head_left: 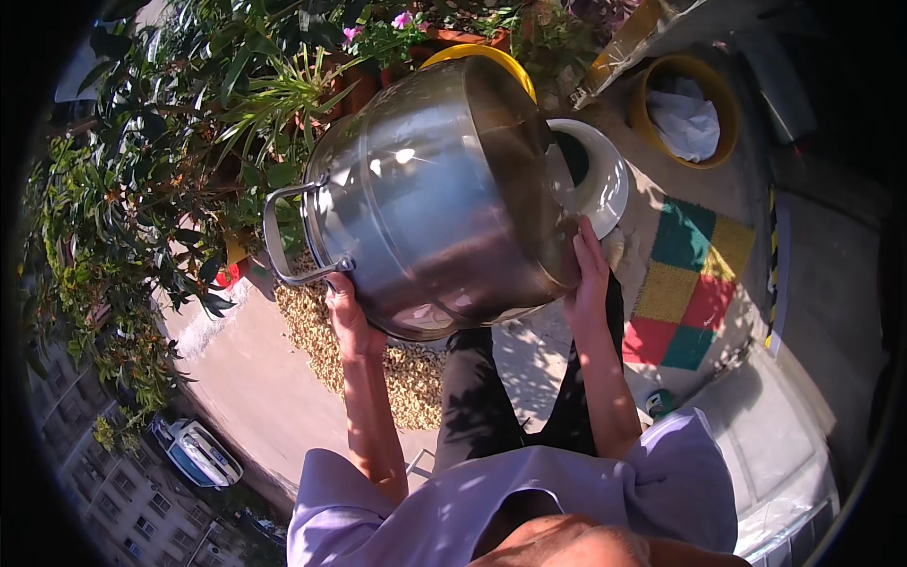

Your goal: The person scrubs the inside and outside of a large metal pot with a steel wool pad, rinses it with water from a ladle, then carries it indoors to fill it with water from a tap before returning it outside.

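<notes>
A large stainless steel pot (425,205) is held tilted on its side in front of me, its mouth turned to the right. My left hand (352,322) grips the pot's base end at the left, just below a metal loop handle (276,234). With my right hand (589,266) I hold the rim at the lower right; the fingers show along the edge. The far part of the pot's interior is in shadow, and I cannot tell whether anything is inside. Behind the mouth stands a white round basin (611,181).
Pale small pieces (411,383) lie spread on the ground below the pot. Leafy plants (142,177) crowd the left. A yellow bucket (726,135) holding white material stands at the upper right, above a multicoloured woven mat (691,283). A yellow rim (489,51) shows behind the pot.
</notes>
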Demonstrator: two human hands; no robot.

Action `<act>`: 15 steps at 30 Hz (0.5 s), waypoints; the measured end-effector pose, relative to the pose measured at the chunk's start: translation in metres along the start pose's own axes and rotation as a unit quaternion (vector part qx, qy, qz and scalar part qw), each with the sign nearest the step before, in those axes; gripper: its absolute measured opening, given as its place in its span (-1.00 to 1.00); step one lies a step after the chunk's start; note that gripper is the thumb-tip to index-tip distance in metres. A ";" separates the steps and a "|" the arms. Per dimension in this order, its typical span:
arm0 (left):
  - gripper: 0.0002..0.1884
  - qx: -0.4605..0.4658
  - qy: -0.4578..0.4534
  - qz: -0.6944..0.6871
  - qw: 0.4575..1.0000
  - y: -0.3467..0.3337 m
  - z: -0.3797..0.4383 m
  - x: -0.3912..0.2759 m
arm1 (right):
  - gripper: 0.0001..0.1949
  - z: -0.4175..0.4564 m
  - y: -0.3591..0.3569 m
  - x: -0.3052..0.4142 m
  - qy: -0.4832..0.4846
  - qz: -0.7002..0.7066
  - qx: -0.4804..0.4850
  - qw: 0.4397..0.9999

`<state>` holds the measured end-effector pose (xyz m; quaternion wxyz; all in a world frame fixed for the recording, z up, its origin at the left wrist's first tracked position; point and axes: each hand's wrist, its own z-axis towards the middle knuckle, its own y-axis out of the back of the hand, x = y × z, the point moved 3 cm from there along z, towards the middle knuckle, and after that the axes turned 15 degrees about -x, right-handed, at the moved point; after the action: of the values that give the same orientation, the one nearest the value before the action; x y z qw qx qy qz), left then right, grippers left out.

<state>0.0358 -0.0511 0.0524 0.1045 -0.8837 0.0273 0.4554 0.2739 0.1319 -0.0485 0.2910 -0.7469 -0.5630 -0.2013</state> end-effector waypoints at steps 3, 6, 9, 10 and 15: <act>-0.32 0.012 0.034 -0.060 0.998 -0.003 0.005 0.024 | -0.52 -0.012 0.023 0.039 0.108 -0.055 0.005 0.993; -0.35 0.026 0.078 -0.098 0.992 -0.017 0.016 0.070 | -0.54 -0.017 0.042 0.075 0.193 -0.135 -0.018 0.972; -0.31 0.095 0.170 -0.151 0.969 -0.017 0.049 0.147 | -0.52 0.007 0.084 0.077 0.314 -0.298 -0.019 0.901; -0.30 0.077 0.160 -0.153 0.972 -0.015 0.049 0.155 | -0.52 0.017 0.091 0.065 0.366 -0.371 -0.001 0.854; -0.29 -0.012 0.148 -0.105 0.983 0.004 0.061 0.211 | -0.48 0.027 0.100 0.026 0.258 -0.246 -0.057 0.933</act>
<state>0.1096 -0.0324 -0.1540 0.1359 -0.9404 -0.0565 0.3065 0.3760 0.1493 -0.0736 0.3243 -0.5232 -0.6221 -0.4838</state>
